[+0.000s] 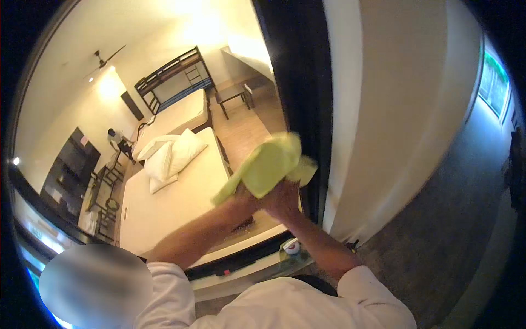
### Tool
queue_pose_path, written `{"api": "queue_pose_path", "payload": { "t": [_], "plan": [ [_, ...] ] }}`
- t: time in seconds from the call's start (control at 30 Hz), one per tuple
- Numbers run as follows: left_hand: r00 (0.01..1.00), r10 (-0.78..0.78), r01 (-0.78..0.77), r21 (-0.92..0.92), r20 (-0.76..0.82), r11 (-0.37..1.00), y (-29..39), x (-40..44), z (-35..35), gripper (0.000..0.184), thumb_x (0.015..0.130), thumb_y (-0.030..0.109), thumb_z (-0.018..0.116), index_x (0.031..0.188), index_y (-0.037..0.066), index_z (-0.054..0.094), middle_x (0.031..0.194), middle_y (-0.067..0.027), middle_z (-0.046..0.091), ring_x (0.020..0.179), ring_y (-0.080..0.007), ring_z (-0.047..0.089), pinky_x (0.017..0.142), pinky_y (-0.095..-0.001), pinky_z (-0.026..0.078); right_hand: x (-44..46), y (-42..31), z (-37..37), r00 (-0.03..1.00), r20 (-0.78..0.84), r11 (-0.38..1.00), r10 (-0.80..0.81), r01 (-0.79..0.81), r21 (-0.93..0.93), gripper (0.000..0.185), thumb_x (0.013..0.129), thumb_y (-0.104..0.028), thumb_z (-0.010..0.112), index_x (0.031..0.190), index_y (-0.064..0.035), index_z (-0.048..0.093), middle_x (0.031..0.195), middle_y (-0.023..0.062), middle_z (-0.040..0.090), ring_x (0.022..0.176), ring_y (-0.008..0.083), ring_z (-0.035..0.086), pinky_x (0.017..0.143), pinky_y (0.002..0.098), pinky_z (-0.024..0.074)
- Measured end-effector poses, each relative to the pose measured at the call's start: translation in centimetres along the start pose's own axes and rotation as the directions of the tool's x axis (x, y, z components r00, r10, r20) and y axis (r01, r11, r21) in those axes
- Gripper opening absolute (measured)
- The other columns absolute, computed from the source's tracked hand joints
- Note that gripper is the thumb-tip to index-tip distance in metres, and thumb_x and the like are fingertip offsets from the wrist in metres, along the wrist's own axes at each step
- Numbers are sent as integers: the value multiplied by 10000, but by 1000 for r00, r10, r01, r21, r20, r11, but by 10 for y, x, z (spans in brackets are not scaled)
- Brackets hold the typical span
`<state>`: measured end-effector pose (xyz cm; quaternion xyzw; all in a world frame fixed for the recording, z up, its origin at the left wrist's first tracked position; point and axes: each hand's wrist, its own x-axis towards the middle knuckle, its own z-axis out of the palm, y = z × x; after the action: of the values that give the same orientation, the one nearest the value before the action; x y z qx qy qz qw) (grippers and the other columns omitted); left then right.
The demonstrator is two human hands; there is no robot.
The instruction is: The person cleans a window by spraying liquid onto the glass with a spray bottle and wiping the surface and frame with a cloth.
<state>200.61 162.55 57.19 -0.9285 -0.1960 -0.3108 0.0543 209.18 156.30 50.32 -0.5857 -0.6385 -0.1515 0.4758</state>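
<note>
Our left hand [247,200] and right hand [281,198] come together at the lower edge of a yellow-green cloth [269,165], which hides and blurs the fingers, so we cannot tell how far either is closed. The cloth is raised in front of us, near a dark upright frame [304,82]; beyond it we see a bed [170,211] with piled pillows [186,151] and, farther back, another person [121,145].
</note>
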Motion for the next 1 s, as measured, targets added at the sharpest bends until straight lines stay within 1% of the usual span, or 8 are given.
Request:
{"api": "queue_pose_path", "payload": {
  "t": [0.07, 0.13, 0.2, 0.3, 0.4, 0.63, 0.8, 1.0],
  "plan": [
    [997, -27, 33, 68, -78, 997, 11, 44, -17, 524, 882, 295, 638, 1344, 57, 573, 1322, -213, 590, 1265, -392, 531, 1091, -507, 409, 25, 26, -2, 995, -62, 941, -82, 57, -333, 888, 812, -391, 716, 1431, 100, 311, 1419, 343, 376, 1281, 482, 405, 1073, 604, 275],
    [980, -147, 151, 24, -133, 988, 67, 85, -59, 483, 870, 302, 621, 1301, 82, 626, 1276, -237, 619, 1261, -395, 528, 1082, -512, 420, 58, 30, -34, 911, -369, 983, -182, 173, -58, 913, 812, -458, 725, 1488, -16, 299, 1470, 267, 365, 1365, 434, 331, 1145, 549, 211],
    [932, 352, -226, 612, -91, 758, 68, 79, -85, 619, 891, 331, 615, 1465, 150, 467, 1442, -200, 507, 1329, -308, 476, 1095, -476, 420, 41, 29, 1, 974, -220, 988, 53, -20, 152, 825, 871, -537, 666, 1499, -127, 324, 1499, 125, 392, 1398, 319, 338, 1171, 493, 211],
    [781, -426, 248, -400, -456, 882, 121, 36, -60, 616, 920, 319, 607, 1479, 148, 413, 1477, -142, 469, 1325, -301, 476, 1108, -474, 399, 9, 9, -9, 997, 34, 961, -69, 75, -265, 674, 951, -408, 618, 1487, -93, 358, 1486, 137, 427, 1381, 297, 372, 1148, 439, 282],
    [708, -464, 245, -432, -532, 868, 124, 28, -21, 545, 915, 304, 605, 1412, 126, 468, 1384, -149, 526, 1256, -325, 520, 1067, -471, 426, -6, 24, -34, 987, -9, 934, 158, -153, -323, 723, 867, -465, 701, 1428, -78, 458, 1411, 169, 515, 1333, 347, 442, 1111, 482, 317],
    [752, -178, -10, -280, -635, 960, 92, 75, -63, 402, 905, 269, 599, 1257, 75, 595, 1166, -165, 658, 1094, -381, 624, 973, -462, 488, 45, 42, -17, 872, -353, 930, -340, 257, -261, 1018, 801, -629, 695, 1523, -49, 271, 1543, 204, 337, 1456, 413, 253, 1137, 676, 155],
    [944, -262, 142, -468, -202, 872, 104, 51, -77, 500, 907, 332, 636, 1346, 104, 563, 1319, -151, 596, 1228, -345, 559, 1042, -449, 452, 23, 30, -20, 983, 55, 959, 173, -181, 218, 1198, 700, -676, 758, 1528, -22, 189, 1575, 286, 157, 1462, 486, 132, 1173, 638, 86],
    [400, -673, 280, -617, -621, 736, 85, -16, -18, 647, 911, 383, 632, 1478, 150, 427, 1470, -105, 495, 1346, -279, 468, 1133, -431, 381, 3, -9, -11, 990, -122, 990, -65, 49, -131, 1228, 674, -730, 720, 1534, -43, 177, 1539, 280, 220, 1480, 444, 122, 1179, 640, 35]
  ]
}}
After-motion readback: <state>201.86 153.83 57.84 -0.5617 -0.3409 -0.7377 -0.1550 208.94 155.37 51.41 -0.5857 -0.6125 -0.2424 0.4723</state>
